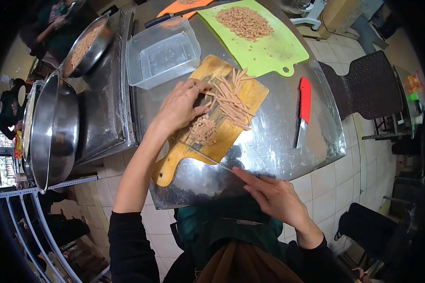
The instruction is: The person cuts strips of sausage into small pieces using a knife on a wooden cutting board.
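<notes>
Pinkish-brown strips (pixel 233 106) lie in a loose heap on my wooden cutting board (pixel 257 93), seen in the one view, from my head. My hands are apart: the right hand (pixel 279 198) is clamped on a knife (pixel 225 166), its blade slanting across the board's handle end beside a small pile of diced pieces (pixel 203 131). The left hand (pixel 180 104) is bent over the near ends of the strips, between heap and pile; I cannot tell whether its fingers pinch any.

To cut well here, I'd line the strips up evenly, tuck my fingertips and thumb behind the knuckles, and keep the blade upright with short, even strokes. A loose bundle would probably give uneven dice.

The metal table (pixel 274 144) is shiny and smeared, so the board could slide. Beyond the board stand a clear plastic container (pixel 141 75) and a green cutting board (pixel 288 52) bearing chopped pieces (pixel 244 22). A red-handled knife (pixel 305 101) lies to the right. Steel bowls (pixel 66 134) stand at the left, above a tiled floor (pixel 323 188).
</notes>
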A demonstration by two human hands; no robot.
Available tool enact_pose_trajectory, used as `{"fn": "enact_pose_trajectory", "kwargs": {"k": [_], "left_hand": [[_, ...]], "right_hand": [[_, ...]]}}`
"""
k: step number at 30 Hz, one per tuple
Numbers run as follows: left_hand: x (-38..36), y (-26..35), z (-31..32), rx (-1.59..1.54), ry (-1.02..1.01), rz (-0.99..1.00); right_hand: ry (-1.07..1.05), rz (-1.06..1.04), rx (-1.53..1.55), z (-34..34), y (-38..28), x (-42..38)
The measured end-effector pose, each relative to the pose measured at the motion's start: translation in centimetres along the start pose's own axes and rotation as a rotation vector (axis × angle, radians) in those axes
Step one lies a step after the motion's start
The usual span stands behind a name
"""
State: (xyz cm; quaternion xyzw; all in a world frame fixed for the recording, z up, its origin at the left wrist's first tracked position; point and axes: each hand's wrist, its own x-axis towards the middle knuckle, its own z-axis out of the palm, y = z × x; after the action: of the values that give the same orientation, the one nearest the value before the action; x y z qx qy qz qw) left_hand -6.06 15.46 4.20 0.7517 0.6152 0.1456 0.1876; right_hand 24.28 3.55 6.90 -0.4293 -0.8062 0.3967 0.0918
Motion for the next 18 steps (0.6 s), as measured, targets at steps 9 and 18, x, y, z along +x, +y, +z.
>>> {"fn": "enact_pose_trajectory", "kwargs": {"k": [9,18], "left_hand": [[1.3,-1.6,0.5,-0.1,0.052,-0.032],[1.0,-0.4,1.8,0.159,0.158,-0.096]], "right_hand": [[0.064,-0.071,0.025,0.9,1.2,-0.8],[0.046,-0.077,0.068,1.3,1.3,-1.1]]}}
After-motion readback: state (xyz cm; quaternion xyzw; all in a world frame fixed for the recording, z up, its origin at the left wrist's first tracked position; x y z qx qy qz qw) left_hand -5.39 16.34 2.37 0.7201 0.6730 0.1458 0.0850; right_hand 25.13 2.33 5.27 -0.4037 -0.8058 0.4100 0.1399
